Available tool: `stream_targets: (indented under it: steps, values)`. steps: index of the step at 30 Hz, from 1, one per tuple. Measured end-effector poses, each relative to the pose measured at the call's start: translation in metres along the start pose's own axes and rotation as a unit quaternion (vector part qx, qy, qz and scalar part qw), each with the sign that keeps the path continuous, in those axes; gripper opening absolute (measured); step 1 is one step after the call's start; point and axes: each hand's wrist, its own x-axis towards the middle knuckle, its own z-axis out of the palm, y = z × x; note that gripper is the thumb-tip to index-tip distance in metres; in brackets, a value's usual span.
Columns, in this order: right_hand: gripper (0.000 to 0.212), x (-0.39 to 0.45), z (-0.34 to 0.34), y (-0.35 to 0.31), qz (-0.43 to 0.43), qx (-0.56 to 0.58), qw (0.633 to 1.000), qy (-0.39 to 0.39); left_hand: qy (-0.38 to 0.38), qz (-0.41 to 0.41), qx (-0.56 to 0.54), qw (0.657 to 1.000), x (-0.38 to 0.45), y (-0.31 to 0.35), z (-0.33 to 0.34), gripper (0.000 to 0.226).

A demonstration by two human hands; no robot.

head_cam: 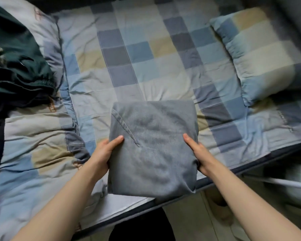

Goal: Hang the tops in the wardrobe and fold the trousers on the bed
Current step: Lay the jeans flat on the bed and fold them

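Checked bedspread (122,54) in blue, grey and tan squares, spread over the bed. Folded grey trousers (152,146) at six o'clock, near edge overhanging the mattress edge (250,164), pocket seam showing on top. Left hand (105,154) gripping the bundle's left side, thumb on top, fingers tucked beneath. Right hand (197,154) clamped likewise on the right side. Dark green garment (16,63) heaped at ten o'clock on a folded quilt (40,129). Matching checked pillow (262,54) at two o'clock, well apart from the trousers.
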Motion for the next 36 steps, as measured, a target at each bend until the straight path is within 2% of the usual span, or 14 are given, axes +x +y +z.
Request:
stream_targets:
  steps: [4, 8, 13, 15, 19, 23, 28, 31, 33, 36]
  values:
    - [0.068, -0.078, -0.017, -0.004, -0.049, 0.017, 0.998, 0.041, -0.025, -0.004, 0.041, 0.999, -0.041, 0.017, 0.026, 0.027]
    - [0.068, -0.159, -0.031, 0.007, -0.074, 0.054, 0.991, 0.1, -0.062, -0.004, 0.105, 0.992, -0.094, 0.027, 0.053, 0.04]
    - [0.08, -0.247, -0.048, 0.029, -0.108, 0.097, 0.97, 0.196, -0.127, 0.016, 0.179, 0.976, -0.148, 0.035, 0.086, 0.047]
    - [0.076, -0.287, -0.057, 0.043, -0.124, 0.137, 0.954, 0.238, -0.154, 0.023, 0.207, 0.966, -0.174, 0.035, 0.106, 0.049]
    - [0.052, -0.367, -0.07, 0.083, -0.149, 0.211, 0.92, 0.295, -0.205, 0.025, 0.263, 0.942, -0.227, 0.02, 0.147, 0.061]
    - [0.035, -0.453, -0.086, 0.15, -0.168, 0.293, 0.869, 0.362, -0.274, 0.008, 0.341, 0.899, -0.282, -0.021, 0.197, 0.063]
    - [0.035, -0.543, -0.098, 0.249, -0.171, 0.393, 0.784, 0.45, -0.367, 0.0, 0.421, 0.83, -0.355, -0.101, 0.263, 0.054]
    - [0.035, -0.603, -0.103, 0.322, -0.17, 0.458, 0.719, 0.495, -0.432, -0.027, 0.473, 0.767, -0.415, -0.168, 0.299, 0.052]
    - [0.036, -0.628, -0.105, 0.353, -0.168, 0.483, 0.691, 0.51, -0.447, -0.024, 0.485, 0.751, -0.442, -0.202, 0.312, 0.045]
    - [0.038, -0.684, -0.111, 0.421, -0.155, 0.517, 0.635, 0.553, -0.484, -0.025, 0.513, 0.709, -0.504, -0.277, 0.325, 0.037]
